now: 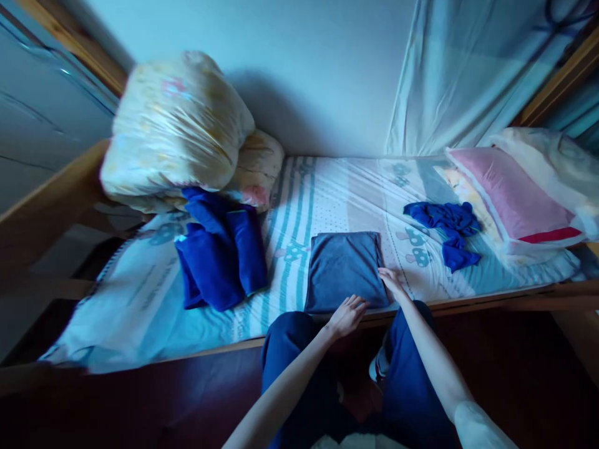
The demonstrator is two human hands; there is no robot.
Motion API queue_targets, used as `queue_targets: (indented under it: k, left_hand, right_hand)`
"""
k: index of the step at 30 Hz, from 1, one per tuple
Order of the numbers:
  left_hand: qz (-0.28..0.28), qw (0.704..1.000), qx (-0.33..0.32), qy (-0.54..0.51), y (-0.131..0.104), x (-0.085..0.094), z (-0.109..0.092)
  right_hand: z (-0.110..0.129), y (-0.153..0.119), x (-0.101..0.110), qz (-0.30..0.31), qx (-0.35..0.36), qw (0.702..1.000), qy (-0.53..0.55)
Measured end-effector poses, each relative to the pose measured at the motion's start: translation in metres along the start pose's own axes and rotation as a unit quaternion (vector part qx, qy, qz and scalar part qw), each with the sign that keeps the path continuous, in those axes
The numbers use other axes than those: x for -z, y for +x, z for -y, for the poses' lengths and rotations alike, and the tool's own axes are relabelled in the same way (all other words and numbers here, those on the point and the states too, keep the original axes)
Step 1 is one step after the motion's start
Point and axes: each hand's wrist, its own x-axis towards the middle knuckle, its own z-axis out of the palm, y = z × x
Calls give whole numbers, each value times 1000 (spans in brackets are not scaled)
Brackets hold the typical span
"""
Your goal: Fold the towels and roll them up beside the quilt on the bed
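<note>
A grey-blue cloth, folded into a flat square, lies on the bed in front of my knees. My left hand rests at its near edge, palm down with the fingers stretched out over the fabric. At the cloth's right edge, my right hand touches the side with extended fingers. Neither hand lifts the cloth. Left of it lies a loosely folded bright blue cloth. To the right, a crumpled dark blue cloth lies apart from my hands.
The patterned bed sheet covers the bed up to its wooden edge. A bulky cream quilt sits on a floral pillow at the left. A pink pillow lies at the right, near a pale curtain.
</note>
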Motion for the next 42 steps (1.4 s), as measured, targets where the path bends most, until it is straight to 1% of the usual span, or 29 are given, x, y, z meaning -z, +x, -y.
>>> queue_targets:
  k: [3, 7, 11, 14, 19, 24, 27, 33, 38, 42]
  left_hand:
    - [36, 999, -38, -1, 20, -8, -8]
    - [77, 993, -91, 22, 49, -20, -9]
    - [65, 988, -135, 47, 77, -29, -7]
    - [63, 987, -139, 50, 90, -30, -2]
    - [96, 987, -124, 46, 93, -27, 1]
    - [111, 986, -117, 38, 94, -28, -5]
    - [112, 989, -95, 20, 95, -33, -8]
    - [114, 992, -58, -13, 96, -41, -11]
    - [97, 993, -65, -23, 99, -41, -13]
    - [84, 992, -88, -22, 100, -39, -15]
  right_hand:
    - [4, 13, -8, -3, 20, 1000, -3]
    - [12, 33, -20, -28, 18, 999, -14]
    - [19, 59, -29, -57, 47, 997, -33]
    - [22, 84, -26, -47, 80, 995, -47]
    - [22, 119, -15, -26, 113, 991, -64]
    - [22, 140, -20, -22, 114, 990, -82]
    - [24, 145, -22, -21, 126, 988, -86]
    - [27, 150, -18, -15, 144, 986, -88]
    - [24, 160, -15, -17, 139, 988, -72]
    - [21, 165, -10, -25, 138, 988, -70]
